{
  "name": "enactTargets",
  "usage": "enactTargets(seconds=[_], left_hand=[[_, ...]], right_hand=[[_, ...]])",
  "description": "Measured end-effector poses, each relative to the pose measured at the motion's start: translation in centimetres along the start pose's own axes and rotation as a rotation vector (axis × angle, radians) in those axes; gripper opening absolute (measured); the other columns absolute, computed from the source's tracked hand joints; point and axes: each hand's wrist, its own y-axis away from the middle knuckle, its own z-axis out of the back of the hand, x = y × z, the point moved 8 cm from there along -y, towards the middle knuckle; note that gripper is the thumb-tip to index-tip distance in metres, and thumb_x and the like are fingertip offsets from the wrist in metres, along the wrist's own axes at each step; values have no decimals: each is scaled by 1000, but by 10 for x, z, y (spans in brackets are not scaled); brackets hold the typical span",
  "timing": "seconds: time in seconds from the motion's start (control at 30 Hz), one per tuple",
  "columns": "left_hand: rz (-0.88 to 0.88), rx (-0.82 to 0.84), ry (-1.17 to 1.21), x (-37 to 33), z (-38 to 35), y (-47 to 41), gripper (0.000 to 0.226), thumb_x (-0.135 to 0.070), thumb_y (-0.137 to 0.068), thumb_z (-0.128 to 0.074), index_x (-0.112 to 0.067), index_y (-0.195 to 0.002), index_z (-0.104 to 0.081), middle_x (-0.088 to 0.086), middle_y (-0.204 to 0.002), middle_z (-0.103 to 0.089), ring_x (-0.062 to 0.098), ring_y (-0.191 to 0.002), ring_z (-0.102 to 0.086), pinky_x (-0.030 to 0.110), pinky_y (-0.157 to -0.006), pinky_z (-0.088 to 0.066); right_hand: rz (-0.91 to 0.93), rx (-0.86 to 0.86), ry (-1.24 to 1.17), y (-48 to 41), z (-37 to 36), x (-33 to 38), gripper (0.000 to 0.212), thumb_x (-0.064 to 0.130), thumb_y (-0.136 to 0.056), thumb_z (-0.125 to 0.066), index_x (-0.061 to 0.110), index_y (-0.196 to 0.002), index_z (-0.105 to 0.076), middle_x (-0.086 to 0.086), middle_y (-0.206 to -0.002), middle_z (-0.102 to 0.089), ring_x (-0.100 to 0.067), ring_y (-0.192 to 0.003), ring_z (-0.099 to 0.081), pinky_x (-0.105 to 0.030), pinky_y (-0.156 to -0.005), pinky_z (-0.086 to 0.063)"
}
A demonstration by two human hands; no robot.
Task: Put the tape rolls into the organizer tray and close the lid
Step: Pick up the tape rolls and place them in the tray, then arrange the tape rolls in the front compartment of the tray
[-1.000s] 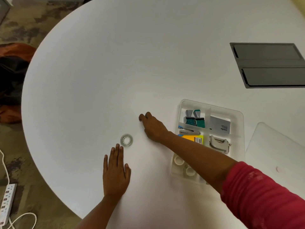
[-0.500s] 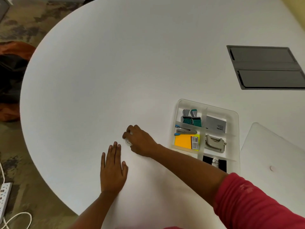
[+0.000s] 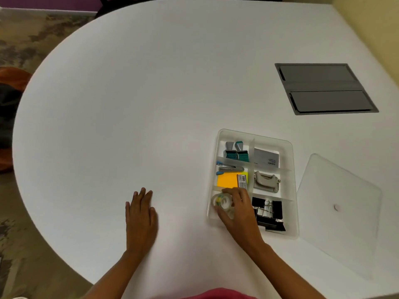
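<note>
A clear plastic organizer tray [image 3: 293,190] sits on the white table at the right. My right hand [image 3: 237,210] is over its near left compartment, fingers curled around a clear tape roll [image 3: 224,203]. Other pale tape rolls lie in that compartment, partly hidden by the hand. The tray's translucent lid [image 3: 339,214] lies flat on the table to the right of the tray. My left hand [image 3: 141,214] rests flat on the table, palm down, well left of the tray, holding nothing.
The tray's other compartments hold green staple boxes [image 3: 236,153], a grey card box [image 3: 266,158], orange sticky notes [image 3: 227,180], a stapler, a hole punch [image 3: 266,181] and black binder clips [image 3: 268,212]. A dark cable hatch [image 3: 323,88] is set into the far right of the table.
My right hand picked the tape roll up from the table near my left hand and carried it right, into the tray's near left compartment. The left hand stayed flat.
</note>
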Motion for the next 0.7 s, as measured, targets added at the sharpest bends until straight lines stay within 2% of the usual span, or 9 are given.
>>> enactTargets(seconds=[0.07,0.13,0.23,0.3,0.4,0.47,0.57,0.7], left_hand=[[-26,-2,54,-14,3,1,44,-12,-94,-41,-14,-138,-44,5,-144,-46,23,-141,-33,43,-120,-19],[-69,-4,150,-34,5,3,39,-18,-94,-39,-15,-132,-50,1,-131,-56,20,-126,-49,37,-112,-32],[-99,17,270,-70,4,8,36,-26,-92,-36,-21,-124,-54,-14,-121,-56,11,-114,-53,23,-100,-35],[-150,46,289,-95,-1,11,34,-26,-93,-36,-23,-121,-55,-18,-119,-55,8,-112,-53,19,-97,-33],[-264,105,235,-128,-12,14,30,-20,-93,-42,-22,-119,-57,-11,-118,-59,8,-109,-52,16,-93,-31],[-325,161,200,-143,-21,13,29,-16,-93,-44,-23,-118,-58,-8,-117,-60,10,-108,-52,15,-91,-34],[-370,230,165,-157,-34,13,29,-17,-93,-46,-23,-119,-58,-5,-124,-56,12,-114,-50,16,-90,-40],[-358,273,152,-167,-45,10,29,-25,-93,-50,-23,-121,-58,-4,-141,-40,12,-124,-42,18,-97,-38]], right_hand=[[-50,7,32,9,-3,-9,39,24,-81,-73,14,-114,-56,-1,-113,-51,-13,-97,-53,-18,-81,-46],[-99,26,58,15,-9,-15,39,21,-81,-73,10,-115,-56,-6,-113,-54,-18,-97,-55,-19,-79,-43],[-103,59,71,20,-15,-14,30,14,-87,-65,7,-115,-57,-9,-113,-55,-23,-100,-55,-20,-82,-41],[-81,63,77,20,-13,-9,24,4,-90,-58,4,-114,-58,-12,-113,-56,-26,-101,-56,-23,-83,-44],[-54,-24,120,18,4,-6,27,-13,-84,-57,-2,-108,-62,-20,-107,-60,-31,-96,-61,-32,-82,-52],[-73,-96,146,16,17,-9,25,-17,-80,-59,-4,-102,-63,-22,-103,-62,-32,-93,-63,-36,-80,-55],[-135,-153,193,15,33,-23,22,-18,-80,-58,-4,-95,-65,-22,-98,-61,-32,-89,-62,-36,-78,-54],[-234,-110,283,14,42,-39,19,-12,-77,-62,2,-89,-68,-16,-97,-54,-29,-90,-52,-39,-74,-51]])
